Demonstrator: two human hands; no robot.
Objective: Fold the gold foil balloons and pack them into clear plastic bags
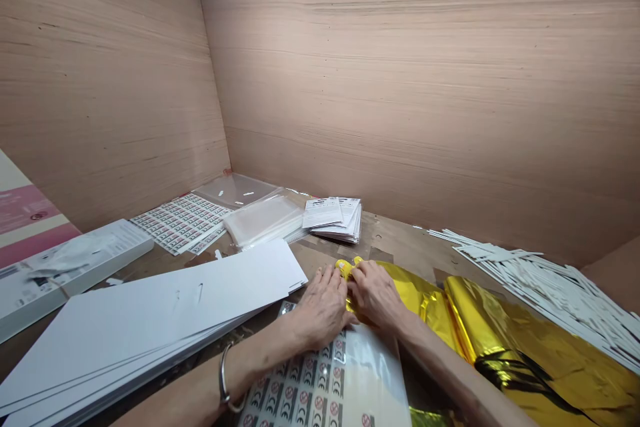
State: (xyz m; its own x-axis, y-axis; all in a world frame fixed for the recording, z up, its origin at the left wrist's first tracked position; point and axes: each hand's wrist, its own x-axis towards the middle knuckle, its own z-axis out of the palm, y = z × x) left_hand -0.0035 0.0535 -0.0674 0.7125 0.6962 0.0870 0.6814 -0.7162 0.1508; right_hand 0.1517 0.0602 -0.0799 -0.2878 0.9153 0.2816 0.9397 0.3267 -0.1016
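My left hand [320, 307] has its fingers pressed together over a piece of shiny gold foil [344, 268], part of which pokes out beyond the fingertips. Curled on the same foil from the other side is my right hand [379, 292]; the two hands nearly touch. How the foil is folded under the fingers is hidden. Below my wrists lies a sheet of CE and warning stickers [303, 390], with a glossy clear plastic bag [377, 373] next to it. More gold foil sheets [530, 340] spread to the right, one rolled or folded over.
Large white cards [165, 320] are stacked at the left, near a white box [80, 267]. Toward the back lie sticker sheets [180, 220], clear bags [263, 219] and printed cards [333, 217]. White strips [545, 287] are piled at the right. Wooden panels [410, 93] enclose the table.
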